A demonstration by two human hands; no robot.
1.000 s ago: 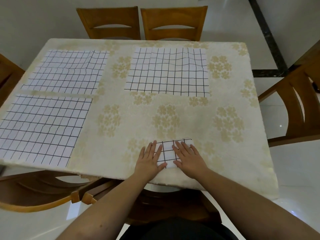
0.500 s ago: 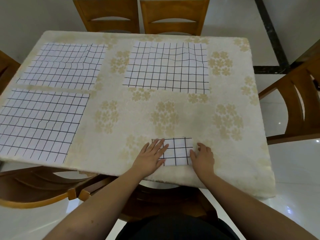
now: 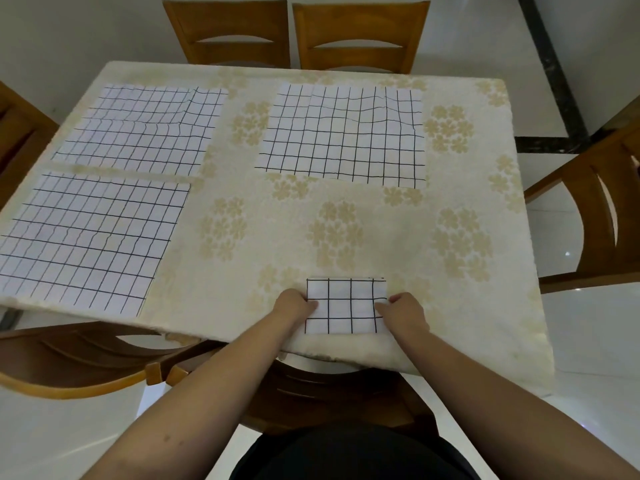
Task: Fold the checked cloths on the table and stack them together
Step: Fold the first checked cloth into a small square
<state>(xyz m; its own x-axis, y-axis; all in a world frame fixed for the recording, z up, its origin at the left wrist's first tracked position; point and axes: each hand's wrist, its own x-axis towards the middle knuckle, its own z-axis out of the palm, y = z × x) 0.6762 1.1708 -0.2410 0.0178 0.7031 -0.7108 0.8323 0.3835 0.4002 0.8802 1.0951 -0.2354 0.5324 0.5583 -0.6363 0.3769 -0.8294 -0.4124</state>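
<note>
A small folded checked cloth [image 3: 346, 306] lies at the near edge of the table [image 3: 346, 216], right of the middle. Its left side is pinched by the left hand [image 3: 294, 306], its right side by the right hand [image 3: 403, 311], fingers curled. Three unfolded checked cloths [image 3: 343, 133] lie flat toward the far and left edges. If lifted unevenly, the folds could spring open. No containers are seen.

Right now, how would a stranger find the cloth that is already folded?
Start at the table; go to its near edge, just right of the middle. The folded cloth lies there, with a hand gripping each side. Unlike the three spread cloths farther away, it is small and compact.
</note>
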